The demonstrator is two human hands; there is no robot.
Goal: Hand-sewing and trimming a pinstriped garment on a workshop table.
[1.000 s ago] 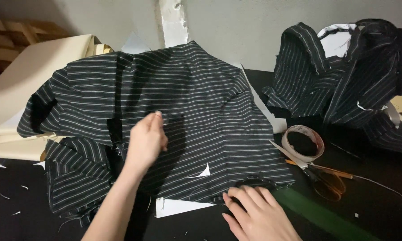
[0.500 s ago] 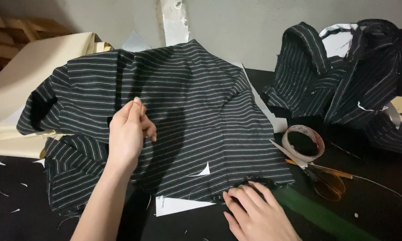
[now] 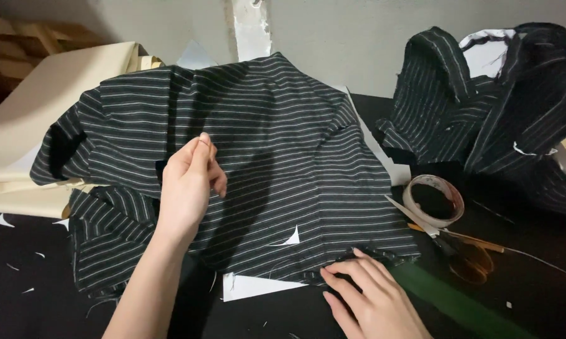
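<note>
Left hand (image 3: 189,182) has lifted off the striped cloth (image 3: 264,157), fingertips pinched shut; right hand (image 3: 374,295) stays flat, open, pressing the cloth's near edge

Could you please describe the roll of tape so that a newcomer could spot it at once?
Start at the striped black cloth spread across the dark table. Just off its right edge lies the roll of tape, beside scissors. It is the only pale ring there.
</note>
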